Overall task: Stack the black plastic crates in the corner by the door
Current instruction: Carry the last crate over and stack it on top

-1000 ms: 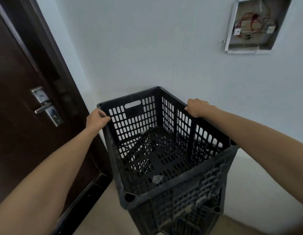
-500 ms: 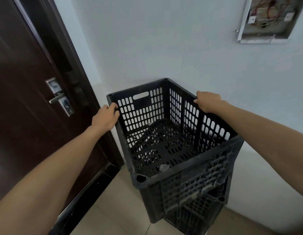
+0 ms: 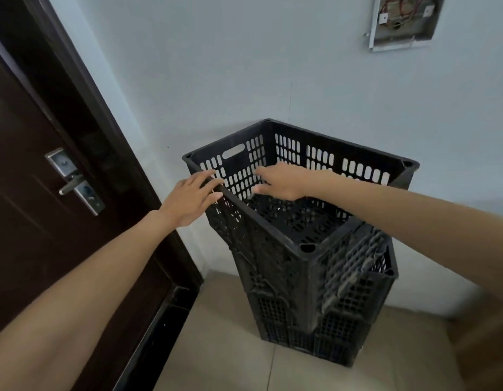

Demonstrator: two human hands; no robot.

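Beside the door [image 3: 33, 221], the left hand [image 3: 191, 200] has released the top crate [image 3: 301, 221] and rests open-fingered at its rim, the right hand [image 3: 278, 180] has moved inside, open and empty, and the crate apparently sits seated on the corner stack [image 3: 329, 320].

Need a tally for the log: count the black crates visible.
2. One top crate under both hands, twisted on a bottom crate standing on the floor in the corner. More could be nested unseen.
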